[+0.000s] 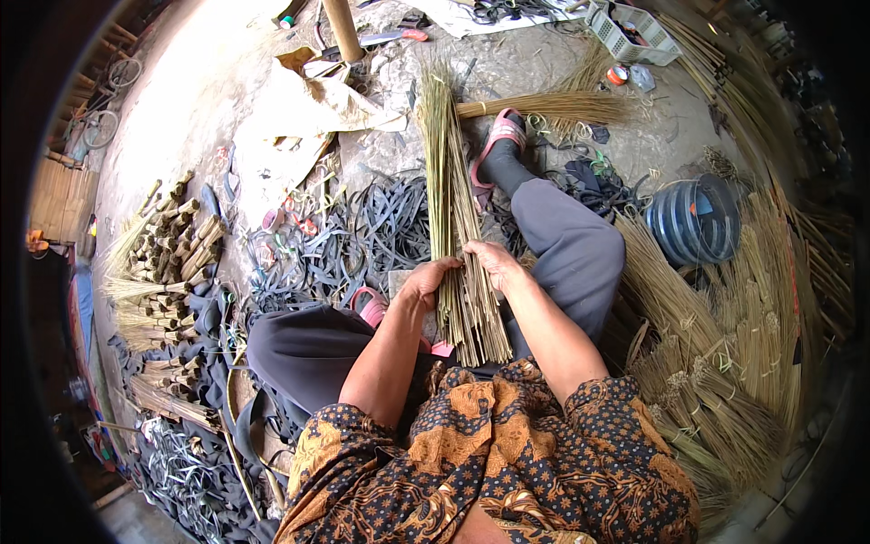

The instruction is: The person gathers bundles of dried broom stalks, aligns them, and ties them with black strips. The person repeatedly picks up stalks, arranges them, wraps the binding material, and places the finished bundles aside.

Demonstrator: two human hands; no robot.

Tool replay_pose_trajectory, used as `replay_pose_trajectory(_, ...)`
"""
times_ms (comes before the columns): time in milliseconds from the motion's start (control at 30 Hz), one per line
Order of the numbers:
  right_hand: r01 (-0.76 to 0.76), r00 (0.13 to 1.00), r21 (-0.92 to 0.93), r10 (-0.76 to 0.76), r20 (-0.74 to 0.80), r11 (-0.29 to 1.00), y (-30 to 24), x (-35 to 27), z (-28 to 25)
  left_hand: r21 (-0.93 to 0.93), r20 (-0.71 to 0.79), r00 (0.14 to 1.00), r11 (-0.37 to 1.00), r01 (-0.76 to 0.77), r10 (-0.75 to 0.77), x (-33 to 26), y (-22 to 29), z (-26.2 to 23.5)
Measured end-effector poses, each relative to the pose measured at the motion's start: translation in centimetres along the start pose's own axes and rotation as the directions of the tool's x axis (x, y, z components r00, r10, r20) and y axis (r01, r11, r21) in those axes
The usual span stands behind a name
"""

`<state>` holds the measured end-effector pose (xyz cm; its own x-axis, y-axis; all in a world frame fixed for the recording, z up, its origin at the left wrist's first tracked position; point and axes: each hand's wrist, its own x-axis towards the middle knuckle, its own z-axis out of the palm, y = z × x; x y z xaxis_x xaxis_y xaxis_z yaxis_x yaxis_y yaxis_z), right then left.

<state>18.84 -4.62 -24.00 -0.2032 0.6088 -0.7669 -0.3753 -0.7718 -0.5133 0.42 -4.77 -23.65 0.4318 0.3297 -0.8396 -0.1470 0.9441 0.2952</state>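
Both hands, left hand [426, 281] and right hand [494, 263], wrapped their fingers around the long bundle of thin tan broom sticks [450, 199] above the lap; an even, firm squeeze would probably keep its butts level.

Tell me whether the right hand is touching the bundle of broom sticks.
Touching. The head view shows the right hand laid on the stick bundle, fingers against it.

Soft, even daylight, brightest on the upper-left floor [195, 82]; sharp centre, fisheye bending and black vignette at the rim.
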Motion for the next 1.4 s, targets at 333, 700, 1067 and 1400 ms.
replay_pose_trajectory(333, 0.087, 0.995, -0.072, -0.083, 0.062, 0.994, -8.4, -7.7, 1.0, -0.027, -0.001, 0.986, 0.986, -0.165, 0.165, -1.5, 0.3, 0.5)
replay_pose_trajectory(700, -0.023, 0.317, -0.981, -0.929, -0.192, 0.195, -21.9, -16.4, -17.8, -0.235, 0.054, 0.922, 0.902, -0.362, 0.384, -5.9, 3.6, 1.4)
replay_pose_trajectory(1067, -0.235, 0.616, -0.932, -0.700, -0.362, 0.275, -13.4, -6.6, -26.0, 0.055, 0.238, 0.826, 0.842, -0.537, 0.511, -14.0, 7.1, 4.7)
replay_pose_trajectory(1400, 0.658, 0.493, 0.245, -0.654, 0.574, 0.712, -18.3, -16.7, 5.6, 0.035, 0.799, 0.593, 0.978, -0.203, 0.095, -14.6, 6.7, 10.2)
